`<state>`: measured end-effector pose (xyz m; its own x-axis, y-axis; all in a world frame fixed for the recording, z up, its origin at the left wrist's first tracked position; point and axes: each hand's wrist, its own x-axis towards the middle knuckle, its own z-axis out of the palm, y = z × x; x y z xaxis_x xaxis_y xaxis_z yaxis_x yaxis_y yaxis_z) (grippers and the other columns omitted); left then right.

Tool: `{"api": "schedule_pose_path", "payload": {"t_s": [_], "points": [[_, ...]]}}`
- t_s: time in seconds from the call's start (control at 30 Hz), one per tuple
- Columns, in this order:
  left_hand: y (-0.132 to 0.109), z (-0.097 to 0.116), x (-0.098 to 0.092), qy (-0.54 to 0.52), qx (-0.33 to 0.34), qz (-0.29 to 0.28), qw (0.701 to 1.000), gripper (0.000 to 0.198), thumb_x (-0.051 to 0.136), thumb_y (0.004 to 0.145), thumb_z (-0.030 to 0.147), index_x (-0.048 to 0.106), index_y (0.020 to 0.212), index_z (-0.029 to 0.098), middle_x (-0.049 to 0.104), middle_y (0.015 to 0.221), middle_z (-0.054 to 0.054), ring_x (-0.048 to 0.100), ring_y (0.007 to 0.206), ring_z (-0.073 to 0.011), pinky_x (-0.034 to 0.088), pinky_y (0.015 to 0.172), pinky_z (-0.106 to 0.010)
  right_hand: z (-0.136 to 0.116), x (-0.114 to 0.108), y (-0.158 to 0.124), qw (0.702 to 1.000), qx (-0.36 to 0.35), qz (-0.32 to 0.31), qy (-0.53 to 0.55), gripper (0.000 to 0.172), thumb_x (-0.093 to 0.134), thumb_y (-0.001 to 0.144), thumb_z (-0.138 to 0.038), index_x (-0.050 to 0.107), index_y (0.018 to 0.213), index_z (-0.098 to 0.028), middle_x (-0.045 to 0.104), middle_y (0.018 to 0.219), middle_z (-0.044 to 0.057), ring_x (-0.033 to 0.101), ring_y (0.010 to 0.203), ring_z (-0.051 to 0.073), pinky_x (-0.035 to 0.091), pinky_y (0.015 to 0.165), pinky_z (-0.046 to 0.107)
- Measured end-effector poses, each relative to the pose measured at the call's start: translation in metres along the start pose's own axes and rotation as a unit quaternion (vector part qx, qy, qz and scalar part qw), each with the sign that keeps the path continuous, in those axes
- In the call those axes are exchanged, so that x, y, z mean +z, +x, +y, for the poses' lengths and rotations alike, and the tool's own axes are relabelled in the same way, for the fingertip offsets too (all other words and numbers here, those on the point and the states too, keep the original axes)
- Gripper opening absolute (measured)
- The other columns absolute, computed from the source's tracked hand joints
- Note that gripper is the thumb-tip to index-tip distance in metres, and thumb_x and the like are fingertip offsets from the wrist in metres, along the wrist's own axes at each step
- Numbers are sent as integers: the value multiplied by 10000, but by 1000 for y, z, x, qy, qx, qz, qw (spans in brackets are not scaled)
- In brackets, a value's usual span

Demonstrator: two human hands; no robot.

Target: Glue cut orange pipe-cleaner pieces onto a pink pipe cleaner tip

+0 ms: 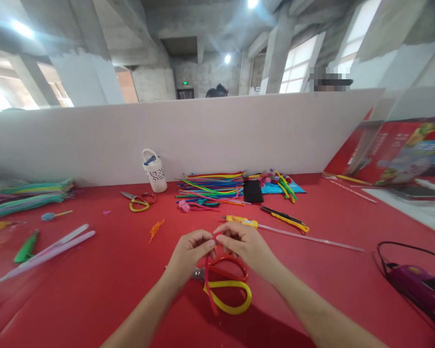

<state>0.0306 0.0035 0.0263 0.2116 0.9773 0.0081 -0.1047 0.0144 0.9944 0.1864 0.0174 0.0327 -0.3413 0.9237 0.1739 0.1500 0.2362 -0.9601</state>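
My left hand [193, 251] and my right hand [247, 246] meet over the middle of the table, fingertips pinched close together. Between them they grip a red pipe cleaner [208, 285], whose loose end hangs down below my left fingers. Most of the part at the fingertips is hidden. Under my hands lies a large pair of scissors [235, 297] with one yellow and one red handle loop; its blades are largely covered by my left hand. Just beyond my right hand rests a yellow glue gun or cutter-like tool [244, 222], touching a long clear stick [311, 238].
A bundle of coloured pipe cleaners [213, 186], a black phone-like slab [253, 191] and a white cup [155, 174] stand along the white partition [203, 135]. Smaller scissors [139, 200] lie left. A purple corded device [416, 290] sits right. Two people's heads show beyond the partition.
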Motion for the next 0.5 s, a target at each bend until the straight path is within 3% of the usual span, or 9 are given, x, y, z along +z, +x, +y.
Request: {"api": "schedule_pose_path", "payload": {"t_s": [0.1,0.17,0.23,0.33,0.4,0.5], "points": [[-4,-6,-1,4,-4,-15,1000,176,674,667,293,609,600,144,588,523,3,515,533,-107,406,576,-214,8,4,-3,1000,3,-6,18,103,554,738,-231,619,776,-160,579,636,-23,485,533,82,381,486,195],[-9,-13,0,-36,-34,-17,999,193,623,719,334,575,646,162,552,533,20,506,497,-105,384,469,-198,13,7,-5,999,13,-14,40,120,560,734,-240,620,800,-159,607,691,-8,523,576,93,416,514,202],[-15,-19,0,-109,-78,-15,991,196,579,756,354,537,684,176,492,537,45,461,433,-82,286,354,-161,17,9,-9,997,27,-22,69,158,558,740,-256,610,858,-164,620,741,4,548,597,102,422,493,199],[-20,-26,2,-168,-126,-40,977,200,546,782,346,519,696,168,424,511,73,307,331,-28,145,308,-146,18,11,-14,997,15,-19,76,133,549,756,-238,598,857,-165,618,763,11,572,659,117,449,556,218],[-21,-28,3,-145,-137,-43,979,222,528,792,363,520,694,164,429,491,75,265,308,-17,130,310,-148,17,11,-16,999,-14,2,38,69,545,759,-209,591,787,-165,595,725,-3,563,675,116,450,627,235],[-20,-30,6,-61,-107,-2,992,229,585,741,393,543,716,169,515,518,47,344,315,-33,165,308,-158,15,12,-19,999,-33,38,-15,47,541,753,-176,566,714,-170,548,674,-26,515,627,101,415,592,218]]}}
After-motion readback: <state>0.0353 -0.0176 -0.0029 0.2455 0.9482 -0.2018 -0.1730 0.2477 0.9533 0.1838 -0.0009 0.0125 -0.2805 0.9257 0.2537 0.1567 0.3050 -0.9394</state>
